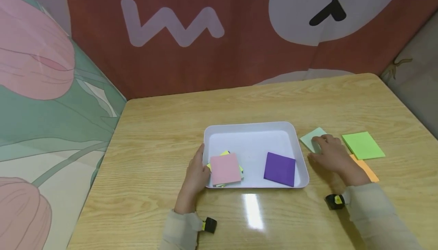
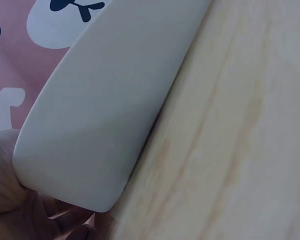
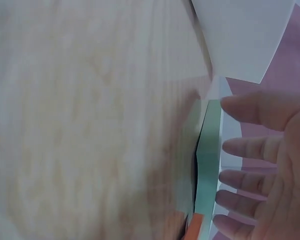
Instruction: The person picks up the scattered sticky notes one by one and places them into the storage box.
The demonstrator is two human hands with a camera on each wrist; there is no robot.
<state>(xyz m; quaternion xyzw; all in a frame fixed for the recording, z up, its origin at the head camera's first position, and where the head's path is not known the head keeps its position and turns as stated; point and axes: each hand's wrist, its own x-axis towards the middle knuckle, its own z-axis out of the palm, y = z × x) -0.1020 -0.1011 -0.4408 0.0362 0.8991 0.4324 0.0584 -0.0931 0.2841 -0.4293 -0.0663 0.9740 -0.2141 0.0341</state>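
Note:
My left hand [image 1: 195, 172] grips the left wall of a white tray [image 1: 249, 128], its thumb by the rim; in the left wrist view the fingers curl around the tray's corner. Inside the tray, a pink sticky-note pad [image 1: 226, 168] lies on yellow and other pads at the left. A purple pad [image 1: 280, 169] lies at the right. Right of the tray, my right hand [image 1: 331, 154] hovers low over a pale green sticky-note pad [image 1: 309, 138]. In the right wrist view its spread fingers reach the pad's top face; firm contact cannot be made out.
A bright green pad [image 1: 363, 145] lies to the right of the right hand. An orange pad [image 1: 367, 169] is partly hidden under the right forearm. The wooden table [image 1: 154, 139] meets a patterned cloth [image 1: 171, 67] along its back edge.

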